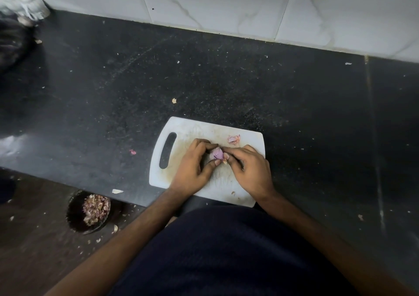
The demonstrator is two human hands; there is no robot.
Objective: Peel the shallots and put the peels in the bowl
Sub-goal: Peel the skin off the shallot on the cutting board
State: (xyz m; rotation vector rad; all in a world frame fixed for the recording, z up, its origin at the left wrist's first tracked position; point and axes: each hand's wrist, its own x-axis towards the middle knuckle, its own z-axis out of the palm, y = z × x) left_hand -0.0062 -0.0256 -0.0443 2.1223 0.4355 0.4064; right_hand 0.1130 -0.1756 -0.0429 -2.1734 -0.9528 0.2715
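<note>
Head view: the only camera, looking down over both forearms.
Left hand: the left hand (195, 162) curls round the shallot (216, 154), thumb under it, fingers over the top.
Right hand: the right hand (246, 166) pinches at the shallot's near end, where a scrap of skin shows between the fingertips.
Shallot: caught between the two hands, just above the white cutting board (181, 128); purple flesh showing, so I'd say it is partly stripped.
Done so far: the dark bowl (73, 214), low and well off to the left of the left hand, already holds a heap of peels.
Left to do: a loose peel (233, 139) lies just beyond the hands on the board, not yet in the bowl; other shallots I cannot see.
Surface: black speckled counter (249, 80), flecked with bits of skin.
Room: pale marbled wall tiles (226, 5) behind.
</note>
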